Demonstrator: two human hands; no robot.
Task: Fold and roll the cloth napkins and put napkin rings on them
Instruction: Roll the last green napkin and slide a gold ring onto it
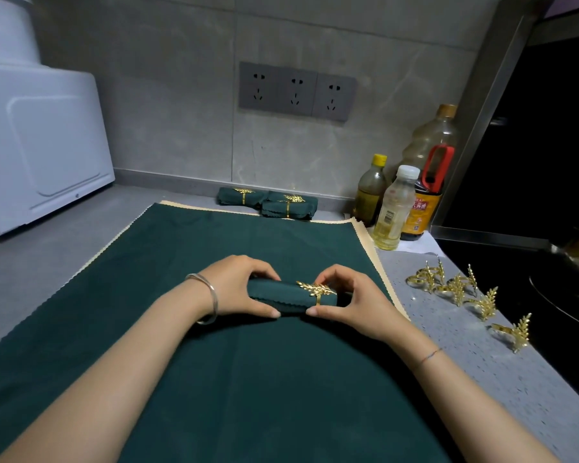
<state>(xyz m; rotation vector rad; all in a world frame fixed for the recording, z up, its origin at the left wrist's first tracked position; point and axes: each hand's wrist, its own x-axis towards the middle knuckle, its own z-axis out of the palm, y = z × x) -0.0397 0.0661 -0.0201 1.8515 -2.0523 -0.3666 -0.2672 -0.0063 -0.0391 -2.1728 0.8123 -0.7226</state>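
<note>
**A:** Lower half of the frame, nearest us: what are the two forearms lying across?

**B:** A dark green cloth (214, 379) spread flat on the grey counter (482, 379). A cream cloth (368, 248) shows beneath it along the far and right edges.

**A:** And at centre frame, the hands?

**B:** They meet on the rolled napkin (274, 294), which lies crosswise on the spread cloth. The left hand (238, 289), with a silver bangle (208, 295) on its wrist, has its fingers curled over the roll's left end and its thumb pressed to the near side. The right hand (348, 302) is closed to a narrow pinch on the gold leaf napkin ring (318, 290). Its fingertips are at the leaf on top and its thumb is at the band's near edge. The ring sits around the roll, right of its middle. The roll's right end is hidden behind that hand.

**A:** Right of the hands?

**B:** Loose gold rings (458, 289) stand in a cluster on the bare counter. One more ring (515, 332) stands alone, nearer us, beside the black cooktop (549, 295).

**A:** Farther back?

**B:** Upper right of the cloth, four bottles (395, 208) stand together. At the wall behind the cloth's far edge lie three finished napkins (268, 202), each green and ringed in gold. Two are touching and the third is just to their left.

**A:** On the wall itself?

**B:** Three grey sockets (296, 90) in a row, upper centre. A white appliance (37, 145) fills the upper left.
</note>
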